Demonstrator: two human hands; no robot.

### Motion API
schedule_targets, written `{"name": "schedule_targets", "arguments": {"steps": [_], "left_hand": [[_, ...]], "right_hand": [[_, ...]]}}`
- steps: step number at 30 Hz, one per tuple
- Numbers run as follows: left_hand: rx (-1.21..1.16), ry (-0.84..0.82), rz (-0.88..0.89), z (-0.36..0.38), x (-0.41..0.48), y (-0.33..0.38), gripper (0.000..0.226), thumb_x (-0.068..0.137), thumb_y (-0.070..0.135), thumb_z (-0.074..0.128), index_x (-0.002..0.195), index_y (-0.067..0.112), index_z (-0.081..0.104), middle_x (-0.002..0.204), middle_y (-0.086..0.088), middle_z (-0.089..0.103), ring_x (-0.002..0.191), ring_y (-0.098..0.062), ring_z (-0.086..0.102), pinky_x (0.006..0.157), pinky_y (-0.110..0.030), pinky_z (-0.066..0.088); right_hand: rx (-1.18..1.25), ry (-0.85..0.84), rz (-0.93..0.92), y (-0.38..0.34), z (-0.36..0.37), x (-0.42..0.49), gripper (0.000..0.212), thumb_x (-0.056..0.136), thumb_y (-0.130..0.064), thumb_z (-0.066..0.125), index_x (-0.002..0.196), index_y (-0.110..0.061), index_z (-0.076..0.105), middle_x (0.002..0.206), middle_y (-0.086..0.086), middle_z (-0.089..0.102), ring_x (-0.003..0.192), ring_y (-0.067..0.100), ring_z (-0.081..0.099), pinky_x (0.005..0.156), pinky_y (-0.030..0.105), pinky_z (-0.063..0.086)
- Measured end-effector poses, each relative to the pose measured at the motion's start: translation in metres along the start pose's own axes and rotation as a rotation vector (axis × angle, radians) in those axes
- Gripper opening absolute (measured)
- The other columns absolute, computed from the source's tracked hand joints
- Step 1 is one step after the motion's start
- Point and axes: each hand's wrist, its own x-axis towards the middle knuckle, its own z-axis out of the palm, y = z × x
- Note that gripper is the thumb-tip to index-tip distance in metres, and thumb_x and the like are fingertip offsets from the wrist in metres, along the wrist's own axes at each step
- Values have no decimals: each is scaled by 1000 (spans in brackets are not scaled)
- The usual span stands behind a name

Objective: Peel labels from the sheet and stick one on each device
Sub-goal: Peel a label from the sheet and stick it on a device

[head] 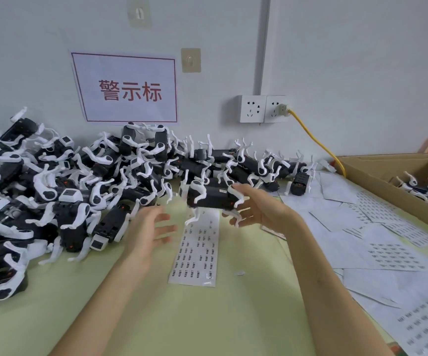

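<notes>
Am holding device (pixel 211 197) w/ right hand (pixel 256 209), fingers around end; left hand (pixel 151 227) open, empty. Steadying underside before reaching for label sheet (pixel 197 250).

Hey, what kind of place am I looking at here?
Probably a small factory labelling bench. A big pile of identical black-and-white devices covers the table, label sheets lie beside it, and a cardboard box on the right holds more devices.

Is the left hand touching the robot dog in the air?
Apart. The head view shows bare table between the left hand and the dog; only the right hand reaches its end.
</notes>
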Motion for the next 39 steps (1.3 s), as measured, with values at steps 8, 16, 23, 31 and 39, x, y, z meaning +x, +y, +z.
{"name": "schedule_targets", "arguments": {"steps": [8, 16, 23, 31, 39], "left_hand": [[1053, 449, 551, -13, 1, -2, 42, 86, 21, 75, 124, 7, 62, 127, -20, 57, 124, -42, 47, 102, -57, 35], [1221, 421, 383, -34, 7, -2, 47, 86, 14, 72, 132, 13, 60, 118, -16, 67, 131, -35, 42, 101, -55, 29], [1111, 359, 513, -34, 8, -3, 33, 99, 3, 52, 92, 29, 72, 86, 3, 73, 92, -30, 63, 97, -48, 35], [506, 128, 501, -23, 9, 2, 36, 99, 3, 52, 83, 26, 75, 80, 15, 74, 69, -10, 65, 65, -23, 51], [-163, -77, 245, -30, 15, 12, 28, 106, 4, 46, 95, 17, 68, 102, -5, 80, 83, -17, 72, 79, -32, 53]], "right_hand": [[976, 658, -426, 6, -70, -22, 48, 103, -40, 55, 136, -7, 49, 130, 18, 58, 94, 37, 73, 76, 40, 62], [1152, 864, -468, 9, -76, -29, 34, 107, -28, 40, 136, -13, 49, 137, 10, 63, 104, 28, 72, 87, 36, 56], [485, 897, -256, 0, -21, 2, 21, 97, -8, 48, 96, -15, 67, 62, -5, 67, 49, 9, 56, 57, 23, 42], [-227, 778, -463, 13, 51, 17, 25, 91, -3, 49, 89, -17, 69, 67, -2, 66, 55, 5, 56, 54, 24, 46], [-679, 331, -599, 28, 96, 23, 63, 86, -1, 55, 141, -32, 52, 127, -21, 53, 107, -3, 54, 82, 12, 44]]}}
